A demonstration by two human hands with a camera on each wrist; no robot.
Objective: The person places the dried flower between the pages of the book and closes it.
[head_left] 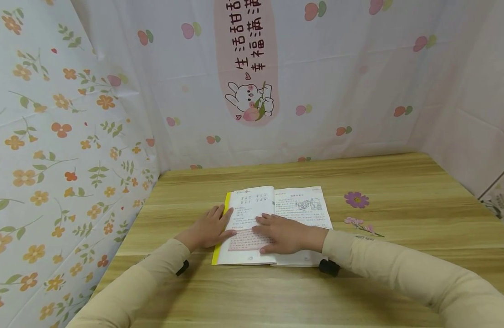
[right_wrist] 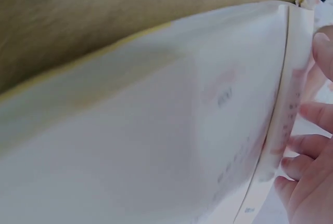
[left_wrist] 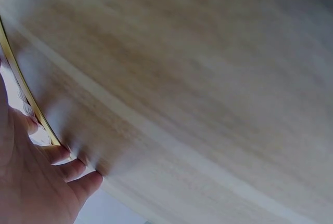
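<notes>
As left hand (head_left: 206, 228) and right hand (head_left: 285, 234) touch it, fingers (head_left: 264, 220) uncurled | book (head_left: 246, 213): white pages (head_left: 305, 219), yellow edge (head_left: 220, 254)

The book (head_left: 294, 255) lies on the table (head_left: 252, 296); flower (head_left: 357, 199) to its right, sprig (head_left: 362, 225) before the flower; cloth (head_left: 338, 86) behind.

Wood-grain table (head_left: 252, 296) here, open book (head_left: 268, 205) on it, purple flower (head_left: 356, 199) at the book's 2 o'clock, pink sprig (head_left: 360, 225) roughly 3.

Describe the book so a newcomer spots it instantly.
Find the wood-grain table. Near its middle lies an open book, left hand at its left edge, right hand on its pages. Printed text and a yellow border distinguish it from the purple flower.
</notes>
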